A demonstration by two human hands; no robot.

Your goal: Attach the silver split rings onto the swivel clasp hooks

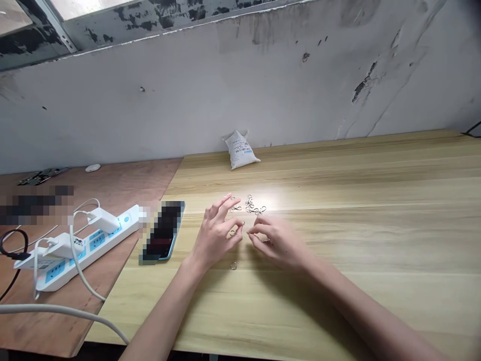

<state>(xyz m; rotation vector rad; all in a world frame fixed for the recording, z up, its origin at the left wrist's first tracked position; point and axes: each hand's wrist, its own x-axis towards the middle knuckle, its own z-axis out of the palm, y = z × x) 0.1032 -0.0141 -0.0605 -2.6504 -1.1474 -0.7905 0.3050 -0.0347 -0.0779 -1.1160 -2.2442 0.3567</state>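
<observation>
My left hand [218, 231] is closed in a pinch, thumb and index finger on a small metal piece [243, 224]; its other fingers are spread. Close by on the right, my right hand [272, 238] also pinches, palm low over the table. What sits between its fingertips is too small to make out. A metal ring [232, 232] shows in the gap below my left index finger. Another metal ring [233, 266] lies alone nearer to me. Beyond my hands is a small pile of metal rings and clasps [249, 203], partly hidden by my left fingers at its left side.
A white printed packet [241, 150] rests on the wooden table [368, 200] near the wall. Left of my hands lies a phone [165, 233]. A power strip [90, 250] with chargers and cables occupies the brown table [124, 180], beside a white oval object [92, 168].
</observation>
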